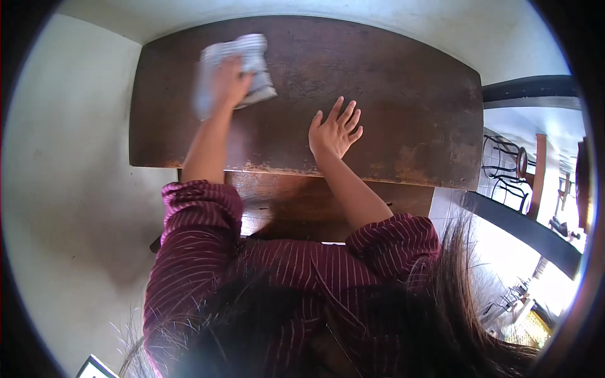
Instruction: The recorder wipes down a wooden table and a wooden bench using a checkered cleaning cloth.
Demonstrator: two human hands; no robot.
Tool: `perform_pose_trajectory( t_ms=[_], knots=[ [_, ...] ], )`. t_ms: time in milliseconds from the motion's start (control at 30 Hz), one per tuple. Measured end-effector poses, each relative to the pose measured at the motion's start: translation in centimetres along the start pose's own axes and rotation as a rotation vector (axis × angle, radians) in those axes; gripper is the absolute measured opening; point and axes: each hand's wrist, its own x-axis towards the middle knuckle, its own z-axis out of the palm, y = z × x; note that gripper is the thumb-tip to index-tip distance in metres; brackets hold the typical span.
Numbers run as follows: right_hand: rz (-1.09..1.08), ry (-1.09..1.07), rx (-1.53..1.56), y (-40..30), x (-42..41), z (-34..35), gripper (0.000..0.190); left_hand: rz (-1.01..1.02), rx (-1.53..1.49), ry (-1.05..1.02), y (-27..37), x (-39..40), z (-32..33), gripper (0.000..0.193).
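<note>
Toward the far left of a dark brown wooden tabletop (pixel 406 99), my left hand (pixel 230 84) presses on a pale striped cloth (pixel 256 56). Hand and cloth are blurred, and the cloth's left side smears into the wood. My left palm is hidden, and the cloth is bunched around the fingers. Near the middle of the table, closer to its front edge, my right hand (pixel 336 131) rests palm down with its fingers spread. Nothing is held in it. The tabletop has scuffs, with worn paint along the front edge.
Pale walls (pixel 71 123) meet the table's left and far sides. Below the front edge lies a brown wooden surface (pixel 293 198). Off to the right are metal-framed chairs (pixel 510 163) and a dark beam-like band (pixel 524 231). Strands of hair hang across the lower view.
</note>
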Motion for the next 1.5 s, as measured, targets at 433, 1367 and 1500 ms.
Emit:
perform_pose_trajectory(
  t_ms=[433,1367,1500],
  knots=[
    [0.007,0.039,-0.047,0.1,0.0,0.5,0.062,-0.985,0.137,-0.124,-15.5,-9.8,-2.0,0.063],
    [0.01,0.156,-0.07,-0.6,-0.7,1.6,0.06,-0.627,0.11,-0.184,-16.1,-13.7,-3.2,0.062],
    [-0.002,0.17,-0.058,-0.6,-0.7,1.7,0.06,-0.637,0.079,-0.153,-16.1,-13.7,-3.0,0.061]
  ],
)
